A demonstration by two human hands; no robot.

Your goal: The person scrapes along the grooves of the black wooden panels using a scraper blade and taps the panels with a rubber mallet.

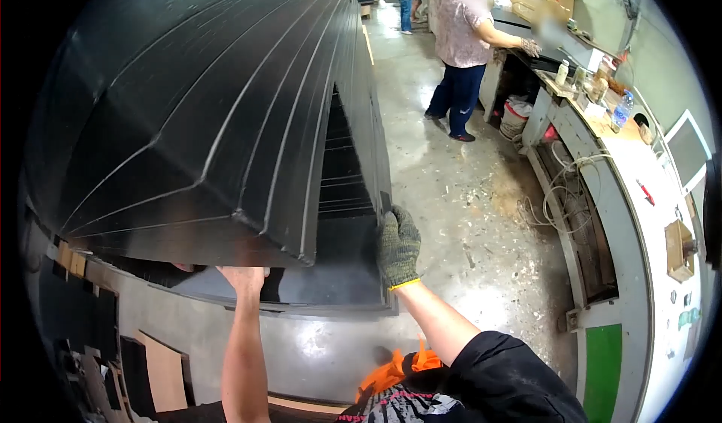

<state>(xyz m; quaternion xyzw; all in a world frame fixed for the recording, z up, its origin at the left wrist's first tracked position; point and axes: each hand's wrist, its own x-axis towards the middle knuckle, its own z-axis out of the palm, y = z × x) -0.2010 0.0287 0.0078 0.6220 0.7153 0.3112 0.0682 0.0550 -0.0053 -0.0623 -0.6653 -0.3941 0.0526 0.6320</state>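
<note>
A big stack of black boards [210,122], with pale lines along their edges, fills the upper left of the head view. My bare left hand [242,274] reaches in under the near lower edge of the stack; most of its fingers are hidden there. A grey-green knitted glove with a yellow cuff covers my right hand [398,248]. Its fingers are curled on the near right edge of an upright black panel [380,152]. Between this panel and the stack a dark gap shows. Below the stack lies a flat black board [323,284].
To the right runs a long white workbench [639,190] with bottles, a red pen [645,191] and a small wooden box [679,250]. A co-worker [462,54] stands at its far part. A loose cable [560,197] hangs beside it. Boards [162,370] lean at lower left.
</note>
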